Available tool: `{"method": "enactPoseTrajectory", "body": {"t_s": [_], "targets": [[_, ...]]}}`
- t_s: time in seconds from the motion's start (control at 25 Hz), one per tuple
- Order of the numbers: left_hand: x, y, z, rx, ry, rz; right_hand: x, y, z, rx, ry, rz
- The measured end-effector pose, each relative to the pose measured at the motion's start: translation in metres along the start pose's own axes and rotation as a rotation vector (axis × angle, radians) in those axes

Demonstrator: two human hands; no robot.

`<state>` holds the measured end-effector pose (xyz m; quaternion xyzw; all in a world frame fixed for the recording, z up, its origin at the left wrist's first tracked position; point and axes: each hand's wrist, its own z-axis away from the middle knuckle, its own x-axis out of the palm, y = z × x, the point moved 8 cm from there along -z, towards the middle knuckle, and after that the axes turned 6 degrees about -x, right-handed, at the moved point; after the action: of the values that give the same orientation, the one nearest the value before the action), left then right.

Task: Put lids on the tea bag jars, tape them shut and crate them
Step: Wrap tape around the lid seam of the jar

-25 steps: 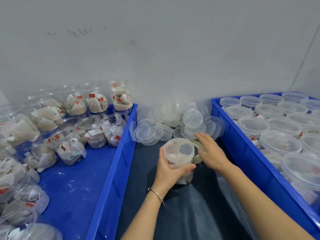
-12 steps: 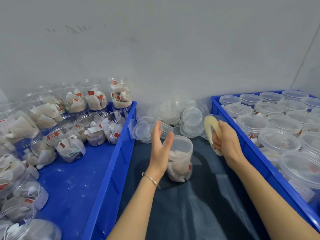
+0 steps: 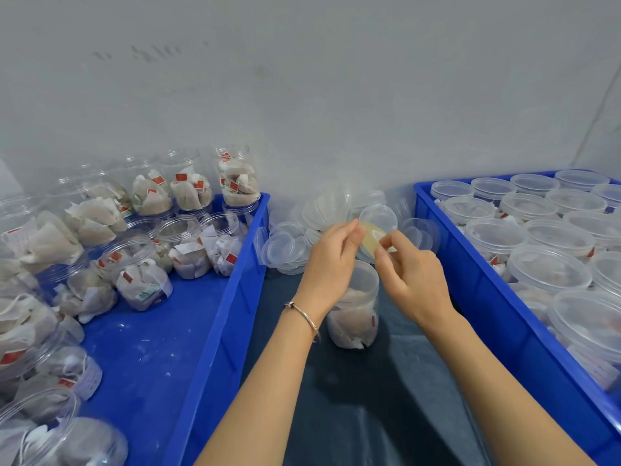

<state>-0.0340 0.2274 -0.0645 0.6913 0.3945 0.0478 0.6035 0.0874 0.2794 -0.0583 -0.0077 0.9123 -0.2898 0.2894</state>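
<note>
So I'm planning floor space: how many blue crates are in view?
2: left crate holding unlidded tea bag jars, right crate holding lidded jars. Both run past the frame edges.

Left hand (image 3: 331, 260) and right hand (image 3: 408, 277) cover most of the tape roll (image 3: 371, 235) and the lidded jar's (image 3: 354, 307) top. Both blue crates, left (image 3: 215, 331) and right (image 3: 487, 317), are cut off by the frame edges. Jar label print is too small to read.
</note>
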Motion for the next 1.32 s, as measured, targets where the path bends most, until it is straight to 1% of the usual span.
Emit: {"method": "enactPoseTrajectory", "body": {"t_s": [0.12,0.16,0.24,0.4,0.48,0.64,0.68,0.76,0.84,1.0,1.2,1.32], "targets": [[-0.002,-0.004,-0.002,-0.114,-0.019,0.206,-0.003,-0.002,0.005,-0.06,-0.02,-0.046],[-0.001,-0.004,-0.003,-0.137,-0.036,0.24,-0.005,-0.003,0.007,-0.078,-0.013,-0.058],[0.0,0.0,-0.001,-0.129,-0.044,0.256,-0.009,-0.003,0.009,-0.093,0.021,-0.069],[-0.007,0.004,0.006,-0.083,0.061,0.283,-0.01,-0.001,0.014,-0.105,0.056,-0.037],[-0.009,0.0,0.008,-0.097,0.097,0.3,-0.009,0.001,0.017,-0.109,0.059,-0.016],[-0.011,-0.016,0.007,-0.279,0.089,0.516,-0.009,0.002,0.019,-0.145,0.053,-0.01],[-0.01,-0.018,0.006,-0.317,0.064,0.543,-0.01,0.003,0.02,-0.156,0.052,-0.006],[-0.004,-0.019,0.003,-0.359,-0.011,0.525,-0.012,0.004,0.02,-0.176,0.065,-0.001],[0.001,-0.016,0.002,-0.36,-0.047,0.529,-0.014,0.005,0.022,-0.19,0.092,0.008],[-0.003,-0.015,0.005,-0.319,0.006,0.594,-0.017,0.003,0.023,-0.206,0.1,-0.008],[-0.01,-0.014,0.006,-0.285,0.072,0.54,-0.013,0.004,0.021,-0.19,0.109,-0.039],[-0.005,-0.01,0.007,-0.254,0.066,0.525,-0.011,0.006,0.021,-0.146,0.122,-0.022]]}}
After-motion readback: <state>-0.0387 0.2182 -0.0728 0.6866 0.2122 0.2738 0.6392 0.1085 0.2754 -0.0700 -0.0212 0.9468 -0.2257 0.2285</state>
